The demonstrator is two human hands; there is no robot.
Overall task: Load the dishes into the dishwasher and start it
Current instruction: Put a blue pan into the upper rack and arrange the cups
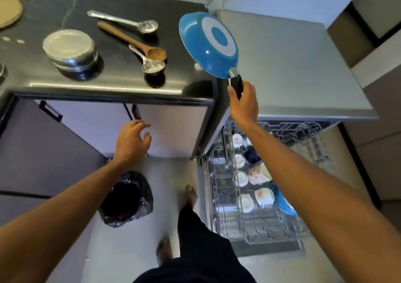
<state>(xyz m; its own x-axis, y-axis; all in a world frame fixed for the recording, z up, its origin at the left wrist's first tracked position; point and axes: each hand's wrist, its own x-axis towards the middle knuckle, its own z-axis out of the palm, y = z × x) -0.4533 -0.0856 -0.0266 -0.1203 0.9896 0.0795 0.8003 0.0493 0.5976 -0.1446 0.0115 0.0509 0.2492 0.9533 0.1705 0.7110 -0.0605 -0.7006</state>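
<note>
Black plastic sits inside the curled fingers (248, 87) of the right hand (243, 102): they grip the handle (237, 84) of the blue frying pan (208, 44), with the thumb laid along its left side. From that grip the pan's long axis runs up and away to the left. The pan is tipped so that its underside, with a pale ring, faces the camera. It hangs in the air over the seam between the dark counter (108, 83) and the grey top of the dishwasher, and touches neither.

The pulled-out rack (260, 228) lies below the hand and back toward the person, directly under the right forearm. White cups (240, 178) fill its left side, a blue dish (284, 204) leans near the arm, and the wire at the near end looks bare. The coming move is probably a drop and a draw backward, with the handle leading the pan down into that free stretch.

The left hand (130, 139) holds nothing. Its fingers are loosely spread in front of a cabinet door, left of the dishwasher and farther from the rack than the right hand.

On the counter, steel plates (69, 48), a wooden spoon (132, 42) and two steel spoons (123, 21) are not yet loaded.
</note>
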